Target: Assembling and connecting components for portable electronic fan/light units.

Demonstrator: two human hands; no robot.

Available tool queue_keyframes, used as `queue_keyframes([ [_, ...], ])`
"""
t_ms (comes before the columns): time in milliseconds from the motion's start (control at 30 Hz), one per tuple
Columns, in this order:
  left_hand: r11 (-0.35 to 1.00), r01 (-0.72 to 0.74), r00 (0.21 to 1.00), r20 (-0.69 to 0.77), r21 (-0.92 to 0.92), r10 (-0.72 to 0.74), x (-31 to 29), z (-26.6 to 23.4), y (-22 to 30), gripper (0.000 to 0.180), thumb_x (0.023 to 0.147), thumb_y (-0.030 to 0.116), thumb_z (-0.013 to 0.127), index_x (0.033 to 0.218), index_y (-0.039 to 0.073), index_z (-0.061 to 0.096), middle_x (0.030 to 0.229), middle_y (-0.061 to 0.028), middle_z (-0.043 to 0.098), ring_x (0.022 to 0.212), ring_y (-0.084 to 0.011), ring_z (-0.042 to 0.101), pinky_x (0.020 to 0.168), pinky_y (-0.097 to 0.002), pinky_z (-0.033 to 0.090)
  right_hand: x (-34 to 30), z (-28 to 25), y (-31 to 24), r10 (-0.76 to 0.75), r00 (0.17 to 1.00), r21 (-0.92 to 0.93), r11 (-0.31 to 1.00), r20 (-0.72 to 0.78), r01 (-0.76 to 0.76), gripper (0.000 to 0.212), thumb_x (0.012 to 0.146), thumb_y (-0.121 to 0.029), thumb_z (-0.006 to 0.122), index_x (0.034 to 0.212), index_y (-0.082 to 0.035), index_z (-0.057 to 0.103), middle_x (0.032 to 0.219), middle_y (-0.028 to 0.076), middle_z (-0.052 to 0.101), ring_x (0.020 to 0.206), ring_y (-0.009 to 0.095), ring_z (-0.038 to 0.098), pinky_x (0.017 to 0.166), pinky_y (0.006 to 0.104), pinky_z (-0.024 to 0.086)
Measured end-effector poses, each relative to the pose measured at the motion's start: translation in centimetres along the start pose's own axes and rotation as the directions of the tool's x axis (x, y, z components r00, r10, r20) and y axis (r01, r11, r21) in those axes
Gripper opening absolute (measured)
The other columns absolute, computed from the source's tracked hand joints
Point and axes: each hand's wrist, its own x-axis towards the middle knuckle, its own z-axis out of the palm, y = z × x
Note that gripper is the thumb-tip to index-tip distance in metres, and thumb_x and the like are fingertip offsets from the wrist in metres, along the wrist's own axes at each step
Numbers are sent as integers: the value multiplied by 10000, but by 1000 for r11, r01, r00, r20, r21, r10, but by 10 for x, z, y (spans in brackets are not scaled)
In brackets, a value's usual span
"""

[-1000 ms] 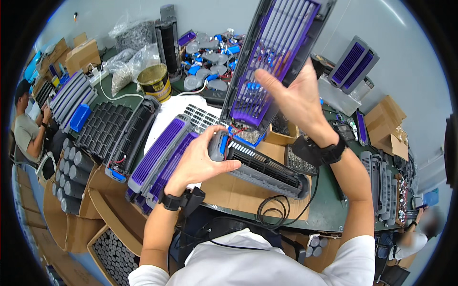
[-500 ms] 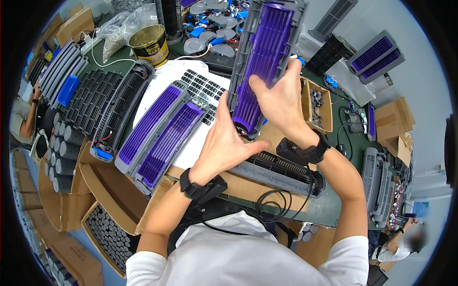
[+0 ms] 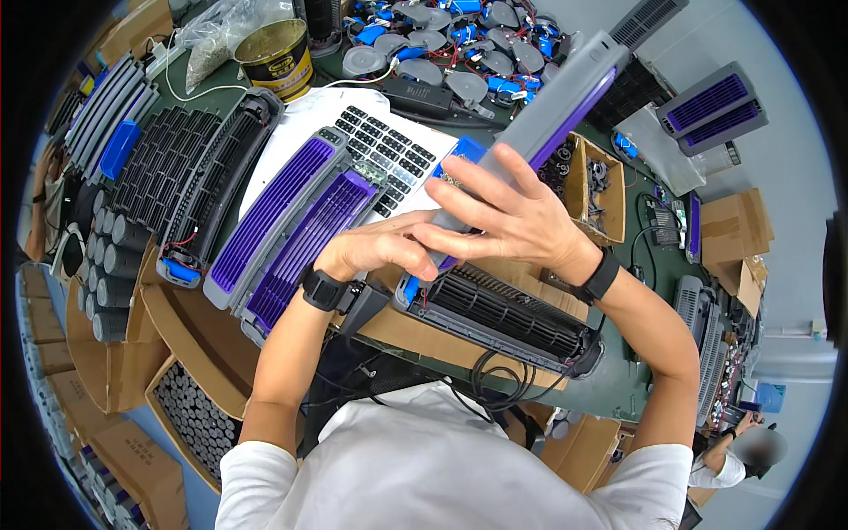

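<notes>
A long grey-and-purple slatted fan housing (image 3: 555, 110) is held up in the air, tilted toward the far right, with its smooth grey side showing. My left hand (image 3: 380, 247) curls round its lower end, fingers bent. My right hand (image 3: 512, 212) lies across the same housing just above, its fingers spread along the grey side; parts of its grip are hidden. Beneath the hands lies an open fan body (image 3: 508, 314) with a black roller inside. To the left rest two more purple-slatted housing pieces (image 3: 278, 212), partly on white paper.
A sheet of black parts (image 3: 389, 146) lies beyond my left hand. A yellow-and-black bucket (image 3: 278, 66) and a pile of grey discs with blue parts (image 3: 442, 44) stand at the back. A box of small parts (image 3: 601, 190) is on the right, a coiled black cable (image 3: 502, 380) at the near edge.
The housing has turned from its purple slatted face to its grey side and leans further right. My left hand has closed in round its lower end; my right hand has shifted nearer.
</notes>
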Motion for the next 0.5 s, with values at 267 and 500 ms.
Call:
queue_keyframes([
  [267, 989, -111, 955, -266, 100, 134, -17, 39, -9, 665, 733, 78, 777, 1310, -52, 472, 1173, -114, 618, 1082, -177, 578, 963, -308, 447, 8, -21, 18, 131, 914, 191, 957, 384, -218, 587, 766, -101, 622, 1324, -266, 549, 1197, 89, 562, 1089, 286, 553, 1037, 459, 419],
  [500, 946, -92, 674, -681, 310, 288, -8, 78, -17, 588, 765, -35, 705, 1304, -25, 470, 1095, -125, 668, 1065, -191, 641, 1008, -341, 470, 4, -58, 22, 162, 562, 226, 799, 811, -557, 855, 559, -172, 758, 1377, -183, 506, 1113, 136, 573, 913, 335, 604, 862, 436, 478],
])
